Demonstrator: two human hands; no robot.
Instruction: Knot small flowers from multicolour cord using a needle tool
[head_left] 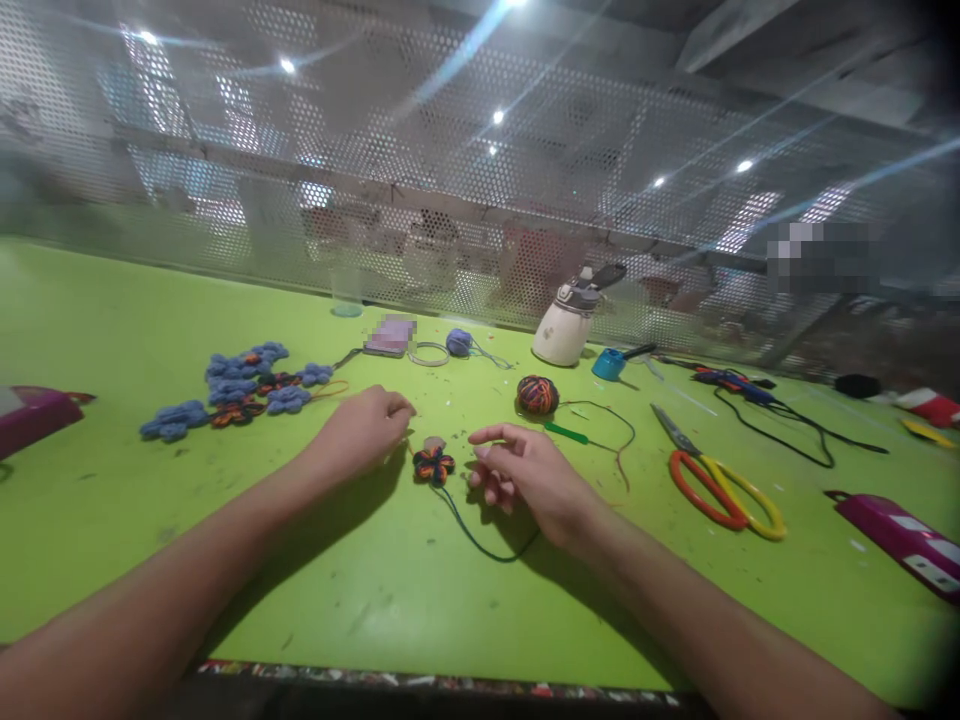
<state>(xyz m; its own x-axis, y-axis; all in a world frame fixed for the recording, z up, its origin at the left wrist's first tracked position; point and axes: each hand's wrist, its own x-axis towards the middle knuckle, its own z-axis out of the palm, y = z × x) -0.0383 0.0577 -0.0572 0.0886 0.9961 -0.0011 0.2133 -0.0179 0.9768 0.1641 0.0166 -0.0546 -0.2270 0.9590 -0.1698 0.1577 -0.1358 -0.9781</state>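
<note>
Grip of the left hand (pixel 373 425) is loosely curled, fingers bent inward; whether the fingertips pinch the thin orange thread beside them cannot be told. The right hand (pixel 525 470) is partly open, its index finger extended and the others bent, with nothing visible between the fingertips. Between the two hands, apart from both, the dark-and-orange yarn flower (pixel 434 466) lies on the green tabletop (pixel 360 600), slightly nearer the viewer than the left fingertips and just to the left of the right ones. A small greyish round piece (pixel 434 443) sits just behind it. From the flower, a dark strand (pixel 480 547) curves toward the viewer and reaches the right wrist, where it goes out of sight.

Behind the right hand rests a multicolored yarn ball (pixel 537 395), with a green-handled tool (pixel 566 433) near it. Further right are scissors (pixel 705 462) with one orange and one yellow handle. Blue and dark-orange yarn flowers (pixel 240 385) lie joined or grouped beyond the left forearm. Farther back stand a white container (pixel 562 332) with a dark handle and a blue cup-like item (pixel 609 364); a small blue yarn ball (pixel 459 342) lies beside a pale ring (pixel 428 362).
</note>
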